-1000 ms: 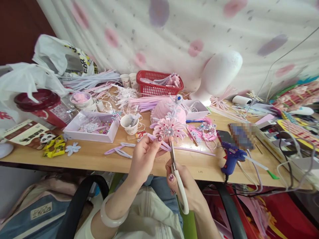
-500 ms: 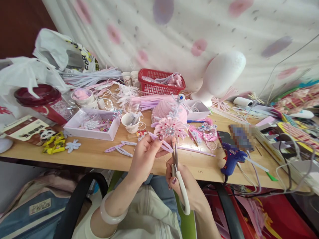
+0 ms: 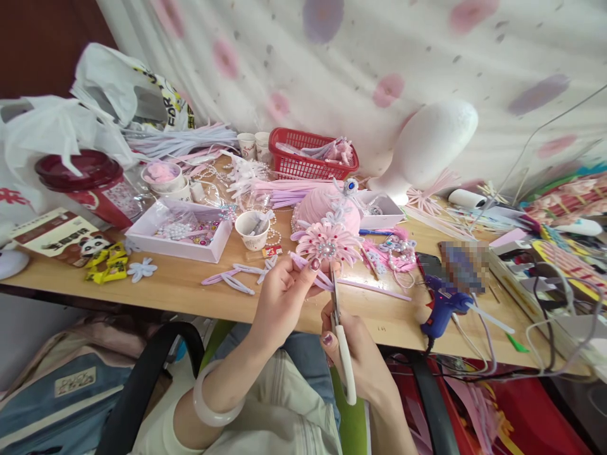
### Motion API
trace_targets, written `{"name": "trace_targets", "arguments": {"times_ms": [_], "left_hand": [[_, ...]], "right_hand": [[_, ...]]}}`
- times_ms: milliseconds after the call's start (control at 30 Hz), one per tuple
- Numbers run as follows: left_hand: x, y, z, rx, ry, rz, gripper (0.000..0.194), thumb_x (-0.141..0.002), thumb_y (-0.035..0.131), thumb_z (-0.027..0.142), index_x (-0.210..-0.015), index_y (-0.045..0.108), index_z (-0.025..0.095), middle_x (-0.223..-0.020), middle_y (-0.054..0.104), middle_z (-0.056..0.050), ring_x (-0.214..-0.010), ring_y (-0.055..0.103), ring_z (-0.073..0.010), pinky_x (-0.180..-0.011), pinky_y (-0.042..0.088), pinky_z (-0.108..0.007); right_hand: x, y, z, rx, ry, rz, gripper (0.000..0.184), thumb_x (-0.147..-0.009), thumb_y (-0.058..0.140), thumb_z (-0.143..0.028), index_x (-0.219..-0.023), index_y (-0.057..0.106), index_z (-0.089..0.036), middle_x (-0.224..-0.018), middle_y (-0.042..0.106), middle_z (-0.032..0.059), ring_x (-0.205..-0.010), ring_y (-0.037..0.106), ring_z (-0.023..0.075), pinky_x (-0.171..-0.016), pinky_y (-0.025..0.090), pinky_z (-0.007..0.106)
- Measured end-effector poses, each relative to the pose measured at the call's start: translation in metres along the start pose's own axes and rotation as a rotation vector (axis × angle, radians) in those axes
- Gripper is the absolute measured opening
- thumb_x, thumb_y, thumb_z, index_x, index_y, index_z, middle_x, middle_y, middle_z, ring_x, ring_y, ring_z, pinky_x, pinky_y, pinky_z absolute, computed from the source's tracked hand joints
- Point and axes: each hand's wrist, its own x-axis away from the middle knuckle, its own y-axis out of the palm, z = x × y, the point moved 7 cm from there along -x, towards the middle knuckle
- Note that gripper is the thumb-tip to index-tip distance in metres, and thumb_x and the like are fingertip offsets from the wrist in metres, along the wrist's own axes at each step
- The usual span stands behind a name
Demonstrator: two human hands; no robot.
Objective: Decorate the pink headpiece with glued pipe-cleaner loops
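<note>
My left hand (image 3: 279,302) pinches a looped lilac pipe cleaner (image 3: 324,278) between thumb and fingers. White-handled scissors (image 3: 349,370) are gripped in my right hand (image 3: 364,351), blades pointing up. Their tips meet the right end of the lilac loop; whether it is cut through, I cannot tell. Just behind the hands is a pink pipe-cleaner flower (image 3: 327,245) with pearls and red beads at its centre. It rests against a pink rounded form (image 3: 308,212). Loose lilac and white pipe-cleaner loops (image 3: 232,279) lie left of my left hand.
A blue glue gun (image 3: 443,309) with its cord lies on the right. A white bead box (image 3: 177,253) and a paper cup (image 3: 252,239) stand to the left. Behind are a red basket (image 3: 303,169) and a white foam head (image 3: 434,142).
The scissor blades have closed together at the loop's end, and the handles have drawn in. My left hand keeps its pinch. The whole view has shifted slightly.
</note>
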Motion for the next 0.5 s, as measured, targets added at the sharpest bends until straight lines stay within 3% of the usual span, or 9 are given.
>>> {"name": "trace_targets", "arguments": {"times_ms": [133,267,500], "left_hand": [[-0.002,0.0011,-0.0017,0.045,-0.036,-0.044,0.03,-0.081,0.079,0.046,-0.086,0.069,0.018,-0.094,0.081,-0.008,-0.092,0.077,-0.0233,-0.086,0.063,-0.036],[-0.0031,-0.0005,-0.0039,0.06,-0.098,-0.064,0.036,-0.075,0.083,0.05,-0.083,0.068,0.018,-0.088,0.081,-0.009,-0.09,0.078,-0.0257,-0.084,0.063,-0.038],[-0.0044,-0.0025,0.0015,-0.006,-0.087,-0.108,0.035,-0.076,0.083,0.049,-0.08,0.068,0.018,-0.085,0.081,-0.007,-0.086,0.078,-0.0241,-0.081,0.063,-0.036]], "right_hand": [[0.0024,0.0025,0.0046,-0.097,0.003,-0.027,0.045,-0.098,0.044,-0.066,-0.084,0.042,-0.023,-0.063,0.041,-0.0066,-0.05,0.04,0.0104,-0.047,0.033,0.024],[0.0051,0.0075,0.0019,-0.228,-0.034,-0.087,0.048,-0.097,0.041,-0.071,-0.09,0.044,-0.023,-0.068,0.044,-0.0055,-0.052,0.042,0.0107,-0.051,0.038,0.026],[0.0052,0.0084,-0.0041,-0.171,-0.037,-0.115,0.051,-0.096,0.04,-0.073,-0.087,0.043,-0.023,-0.07,0.039,-0.0046,-0.057,0.039,0.0119,-0.052,0.039,0.026]]}}
